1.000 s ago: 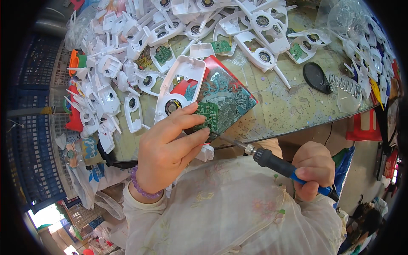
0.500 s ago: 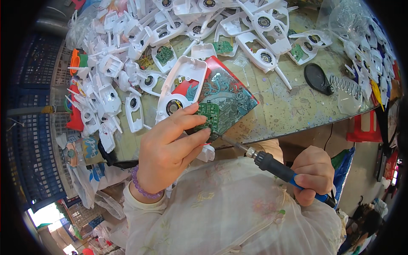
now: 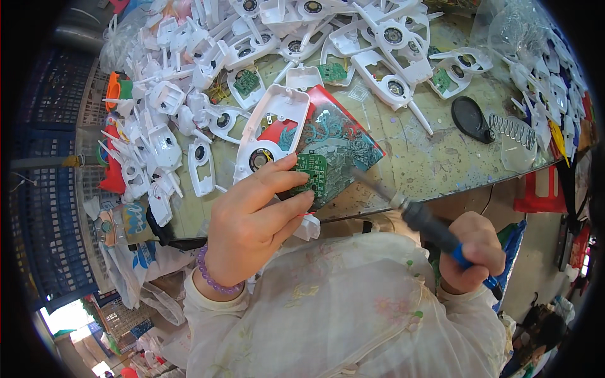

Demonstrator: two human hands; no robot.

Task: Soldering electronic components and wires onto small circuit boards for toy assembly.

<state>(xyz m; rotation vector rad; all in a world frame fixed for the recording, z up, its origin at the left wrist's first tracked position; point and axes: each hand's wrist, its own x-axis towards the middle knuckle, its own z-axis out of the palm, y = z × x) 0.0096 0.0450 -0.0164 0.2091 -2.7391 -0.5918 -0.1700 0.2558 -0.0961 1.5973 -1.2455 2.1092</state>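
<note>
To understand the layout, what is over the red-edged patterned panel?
Over the panel: a white casing at its left, and a green circuit board in the left hand; contact is unclear. The surface these cover cannot be seen.

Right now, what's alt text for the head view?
The left hand holds a green circuit board while the right hand grips a soldering iron, its tip right of the board. White plastic casings crowd the table beyond.

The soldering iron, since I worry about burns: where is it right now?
In the head view, the soldering iron is right of centre, in the right hand, its tip right of the green circuit board.
</note>
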